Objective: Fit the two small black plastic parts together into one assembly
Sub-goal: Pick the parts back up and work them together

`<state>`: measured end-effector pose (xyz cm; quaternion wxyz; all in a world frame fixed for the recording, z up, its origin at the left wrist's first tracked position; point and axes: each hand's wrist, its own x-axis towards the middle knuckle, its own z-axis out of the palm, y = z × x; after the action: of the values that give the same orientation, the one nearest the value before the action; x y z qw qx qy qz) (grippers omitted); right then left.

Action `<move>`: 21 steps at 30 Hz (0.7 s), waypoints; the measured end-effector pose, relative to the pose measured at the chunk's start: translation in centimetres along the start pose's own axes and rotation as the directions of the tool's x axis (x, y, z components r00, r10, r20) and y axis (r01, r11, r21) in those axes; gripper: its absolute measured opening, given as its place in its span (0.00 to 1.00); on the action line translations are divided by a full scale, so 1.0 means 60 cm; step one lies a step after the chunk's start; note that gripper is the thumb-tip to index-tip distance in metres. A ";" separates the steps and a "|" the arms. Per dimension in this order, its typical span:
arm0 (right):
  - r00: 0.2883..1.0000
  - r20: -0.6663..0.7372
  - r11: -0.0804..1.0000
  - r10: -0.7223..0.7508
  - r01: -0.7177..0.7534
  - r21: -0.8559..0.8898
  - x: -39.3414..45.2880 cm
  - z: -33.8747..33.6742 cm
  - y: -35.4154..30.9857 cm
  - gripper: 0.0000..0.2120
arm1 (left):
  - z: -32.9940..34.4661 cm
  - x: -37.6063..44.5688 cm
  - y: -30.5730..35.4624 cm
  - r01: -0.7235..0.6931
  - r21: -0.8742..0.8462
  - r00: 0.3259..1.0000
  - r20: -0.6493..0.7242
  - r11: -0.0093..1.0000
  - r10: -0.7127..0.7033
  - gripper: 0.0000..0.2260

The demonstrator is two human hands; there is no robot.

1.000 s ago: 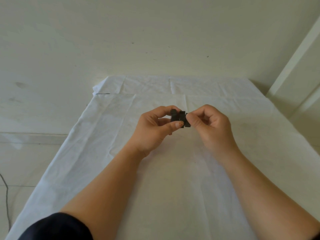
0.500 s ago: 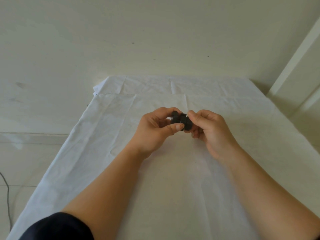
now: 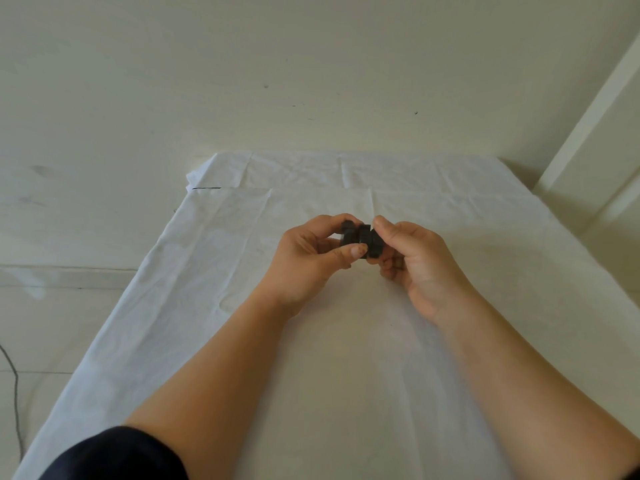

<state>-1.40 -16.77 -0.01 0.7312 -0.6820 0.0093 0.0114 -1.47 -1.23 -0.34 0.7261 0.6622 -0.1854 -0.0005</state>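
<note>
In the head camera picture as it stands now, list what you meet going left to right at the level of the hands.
Bare floor → white cloth → left hand → black plastic parts → right hand → white cloth again.

The two black parts (image 3: 362,239) look like matt plastic, dull and without shine, though too small and blurred to show any texture. The cloth (image 3: 311,358) over the tabletop is white woven fabric, matt, thin, and creased with fold lines and wrinkles. The wall (image 3: 277,64) behind is matt off-white paint with a few small dark specks, and the sleeve (image 3: 114,455) is dark, matt fabric.
</note>
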 end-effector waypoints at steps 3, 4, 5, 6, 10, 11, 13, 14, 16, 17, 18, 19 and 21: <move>1.000 -0.007 1.000 -0.006 0.006 -0.004 0.000 0.000 0.001 0.14 | 0.000 0.002 -0.001 0.015 0.003 1.000 -0.017 1.000 -0.015 0.12; 1.000 -0.008 1.000 -0.008 0.008 -0.009 0.001 0.000 0.002 0.14 | 0.000 0.002 -0.001 0.018 0.003 1.000 -0.021 1.000 -0.018 0.12; 1.000 -0.011 1.000 -0.011 0.011 -0.018 0.000 -0.001 0.002 0.15 | 0.000 0.002 -0.002 0.023 0.002 0.999 -0.025 1.000 -0.023 0.11; 1.000 -0.014 0.999 -0.015 0.015 -0.030 0.000 0.000 0.003 0.16 | 0.000 0.002 -0.003 0.031 -0.004 0.999 -0.033 1.000 -0.031 0.11; 0.998 -0.004 0.994 -0.061 0.060 -0.095 -0.003 0.001 0.006 0.16 | -0.002 0.003 -0.008 0.096 -0.067 0.991 -0.085 0.993 -0.102 0.11; 0.996 0.015 0.991 -0.086 0.087 -0.105 -0.004 0.002 0.006 0.14 | -0.002 0.004 -0.008 0.115 -0.090 0.988 -0.090 0.989 -0.123 0.11; 0.989 0.058 0.985 -0.139 0.144 -0.096 -0.006 0.003 0.006 0.12 | -0.003 0.006 -0.009 0.140 -0.146 0.985 -0.080 0.979 -0.152 0.13; 0.984 0.072 0.982 -0.162 0.168 -0.088 -0.006 0.004 0.005 0.12 | -0.003 0.006 -0.008 0.149 -0.177 0.984 -0.073 0.973 -0.164 0.15; 0.974 0.086 0.972 -0.211 0.218 -0.085 -0.007 0.003 0.005 0.10 | -0.002 0.007 -0.006 0.168 -0.240 0.980 -0.059 0.956 -0.188 0.18; 0.968 0.086 0.967 -0.234 0.241 -0.087 -0.008 0.002 0.005 0.09 | -0.001 0.007 -0.006 0.182 -0.274 0.978 -0.047 0.944 -0.202 0.19; 0.963 0.086 0.960 -0.255 0.263 -0.093 -0.008 0.002 0.005 0.09 | -0.001 0.008 -0.006 0.198 -0.310 0.975 -0.032 0.930 -0.218 0.18; 0.957 0.085 0.953 -0.277 0.285 -0.103 -0.009 0.001 0.005 0.09 | -0.001 0.008 -0.005 0.214 -0.344 0.972 -0.018 0.914 -0.234 0.17; 0.946 0.077 0.939 -0.315 0.322 -0.120 -0.009 0.000 0.004 0.12 | -0.005 0.009 -0.004 0.238 -0.386 0.967 0.004 0.891 -0.256 0.15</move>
<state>-1.92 -16.75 -0.26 0.6770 -0.7204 -0.1227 -0.0871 -0.79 -1.09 -0.45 0.8396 0.5253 -0.0790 -0.1135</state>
